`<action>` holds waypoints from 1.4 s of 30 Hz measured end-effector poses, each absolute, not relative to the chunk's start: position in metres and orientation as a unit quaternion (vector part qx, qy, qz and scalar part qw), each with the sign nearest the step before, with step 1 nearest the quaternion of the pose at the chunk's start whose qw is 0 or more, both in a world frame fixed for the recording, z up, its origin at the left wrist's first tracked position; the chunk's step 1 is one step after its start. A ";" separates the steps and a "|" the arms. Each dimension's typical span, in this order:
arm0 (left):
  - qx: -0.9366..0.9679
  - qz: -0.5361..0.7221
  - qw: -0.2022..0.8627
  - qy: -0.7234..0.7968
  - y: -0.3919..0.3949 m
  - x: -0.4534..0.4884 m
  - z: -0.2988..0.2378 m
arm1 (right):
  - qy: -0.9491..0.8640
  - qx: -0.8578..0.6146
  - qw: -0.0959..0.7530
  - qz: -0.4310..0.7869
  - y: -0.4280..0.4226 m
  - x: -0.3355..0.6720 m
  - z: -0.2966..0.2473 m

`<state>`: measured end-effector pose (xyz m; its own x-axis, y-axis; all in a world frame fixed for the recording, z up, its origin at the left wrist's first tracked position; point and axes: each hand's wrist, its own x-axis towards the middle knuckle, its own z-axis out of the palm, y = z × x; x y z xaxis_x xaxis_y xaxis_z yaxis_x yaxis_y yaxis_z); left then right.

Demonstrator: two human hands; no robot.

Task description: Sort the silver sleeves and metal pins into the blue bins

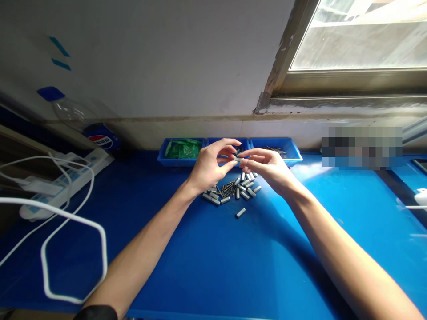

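Note:
My left hand (210,164) and my right hand (267,162) meet in front of the bins, above the blue table. Between their fingertips is a small silvery metal piece (237,159), partly covered by the fingers. The left thumb and fingers pinch it from one side, the right ones from the other. Below the hands lies a loose pile of short silver metal bars (244,194) with dark ends. Thin brass-coloured pins or screws (228,189) lie among them. One single bar (240,213) rests apart, nearer to me.
Three joined blue bins (182,163) stand against the wall, with green packets (183,149) in the left one and thin dark pins in the right one. A white power strip (66,184), looping white cables (105,249) and a Pepsi bottle (100,135) occupy the left side.

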<state>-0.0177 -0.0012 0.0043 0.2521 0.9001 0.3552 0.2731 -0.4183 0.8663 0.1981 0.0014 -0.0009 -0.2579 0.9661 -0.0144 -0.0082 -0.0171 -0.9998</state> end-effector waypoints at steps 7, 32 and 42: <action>0.828 0.201 0.191 0.488 -0.006 -0.031 0.022 | -0.543 -0.461 0.458 0.532 0.002 0.197 0.000; 0.816 0.079 0.143 0.555 -0.012 -0.020 0.010 | -0.545 -0.467 0.441 0.540 0.002 0.198 0.003; 0.749 0.354 0.326 0.455 -0.016 -0.014 0.027 | -0.590 -0.450 0.390 0.546 0.002 0.201 0.005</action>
